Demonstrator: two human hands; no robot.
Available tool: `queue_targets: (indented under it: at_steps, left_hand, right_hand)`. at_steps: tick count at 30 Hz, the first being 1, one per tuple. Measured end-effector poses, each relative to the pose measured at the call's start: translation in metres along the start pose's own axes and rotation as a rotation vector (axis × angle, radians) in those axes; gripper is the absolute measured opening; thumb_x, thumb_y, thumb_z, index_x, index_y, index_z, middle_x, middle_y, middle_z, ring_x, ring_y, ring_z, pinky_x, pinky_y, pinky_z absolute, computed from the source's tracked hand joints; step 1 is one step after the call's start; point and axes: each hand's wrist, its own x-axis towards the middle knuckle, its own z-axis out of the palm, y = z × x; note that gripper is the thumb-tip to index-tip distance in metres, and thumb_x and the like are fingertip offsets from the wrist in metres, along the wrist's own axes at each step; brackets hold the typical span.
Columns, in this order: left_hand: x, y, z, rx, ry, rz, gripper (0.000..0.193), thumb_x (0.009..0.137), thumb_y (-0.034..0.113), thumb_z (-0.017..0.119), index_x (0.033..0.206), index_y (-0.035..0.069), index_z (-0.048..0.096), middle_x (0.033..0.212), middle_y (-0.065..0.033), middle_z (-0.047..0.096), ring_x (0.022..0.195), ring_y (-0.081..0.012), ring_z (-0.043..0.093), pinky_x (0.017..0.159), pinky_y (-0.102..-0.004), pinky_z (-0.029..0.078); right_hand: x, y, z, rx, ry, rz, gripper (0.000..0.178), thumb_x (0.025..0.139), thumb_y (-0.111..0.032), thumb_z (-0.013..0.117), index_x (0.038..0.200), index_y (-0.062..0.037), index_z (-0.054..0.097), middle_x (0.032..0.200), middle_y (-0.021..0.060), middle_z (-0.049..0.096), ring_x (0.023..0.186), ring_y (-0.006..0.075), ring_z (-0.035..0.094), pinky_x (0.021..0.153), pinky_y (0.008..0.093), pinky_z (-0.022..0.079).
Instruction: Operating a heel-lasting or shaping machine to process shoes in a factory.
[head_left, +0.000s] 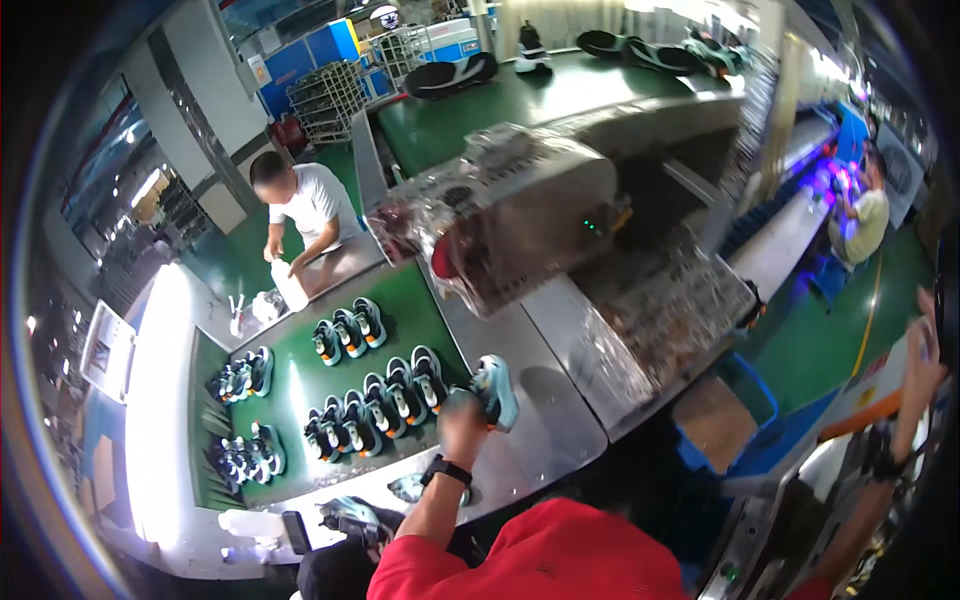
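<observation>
My left hand (462, 428), with a dark band at the wrist, grips a light blue and black sneaker (494, 392) above the metal edge of the bench. Part of the hand is blurred. Just left of it, several similar sneakers (385, 402) stand in a row on a green conveyor belt (290, 385). Another pale blue shoe (408, 488) lies beside my left forearm, partly hidden by it. Far to the right, my right hand (922, 358) is raised beside a dark edge at the picture's rim. Its fingers look stretched out, and nothing shows in them.
A plastic-wrapped machine (530, 220) stands ahead. Across the belt works a person in white (315, 205); another person (862, 215) sits far right. A white bottle (250, 524) and a shoe (352, 514) are at the lower left. A blue-framed chair (715, 425) stands right.
</observation>
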Motion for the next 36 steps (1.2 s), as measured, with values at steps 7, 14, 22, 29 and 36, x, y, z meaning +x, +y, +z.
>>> queue_targets:
  at_steps: [7,14,22,29,36]
  left_hand:
    - [0.235,0.044,-0.077,0.102,0.201,0.226,0.018,0.081,0.016,0.063,0.078,-0.001,0.061,0.071,-0.0047,0.061,0.058,-0.0160,0.058,0.049,-0.0313,0.044]
    - [0.406,0.104,-0.108,0.628,0.512,0.471,0.052,0.081,0.032,0.066,0.118,-0.002,0.053,0.109,-0.0264,0.064,0.099,-0.0437,0.062,0.087,-0.0489,0.048]
    - [0.458,0.068,-0.111,1.026,0.583,0.359,0.082,0.080,0.022,0.069,0.143,0.001,0.021,0.112,-0.0240,0.054,0.084,-0.0448,0.065,0.069,-0.0517,0.053]
    - [0.436,0.071,-0.160,0.871,0.452,0.387,0.097,0.080,0.031,0.072,0.148,0.001,0.010,0.135,-0.0334,0.043,0.120,-0.0481,0.049,0.099,-0.0527,0.043]
    - [0.218,0.049,-0.037,0.069,0.000,0.539,0.036,0.091,0.014,0.065,0.120,-0.005,0.056,0.106,-0.0109,0.061,0.091,-0.0182,0.057,0.081,-0.0321,0.047]
  right_hand:
    - [0.265,-0.316,0.292,0.267,-0.336,-0.630,0.057,0.079,-0.002,0.063,0.134,-0.0067,0.052,0.133,0.0177,0.056,0.125,0.0325,0.052,0.108,0.0370,0.037]
    - [0.345,-0.553,0.480,0.337,-0.434,-0.889,0.088,0.069,-0.038,0.083,0.137,0.0018,0.045,0.129,0.0295,0.054,0.119,0.0424,0.053,0.105,0.0431,0.042]
    - [0.392,-0.650,0.598,-0.260,-1.040,-0.742,0.076,0.071,-0.033,0.083,0.133,-0.0030,0.050,0.136,0.0197,0.053,0.128,0.0395,0.046,0.106,0.0427,0.038]
    - [0.337,-0.545,0.588,0.322,-0.769,-0.227,0.063,0.075,-0.026,0.073,0.129,-0.0024,0.051,0.115,0.0145,0.062,0.106,0.0268,0.060,0.094,0.0344,0.046]
    - [0.338,-0.472,0.540,0.538,-0.351,-0.302,0.055,0.068,-0.018,0.071,0.119,0.0014,0.063,0.097,0.0145,0.069,0.078,0.0211,0.067,0.074,0.0320,0.054]
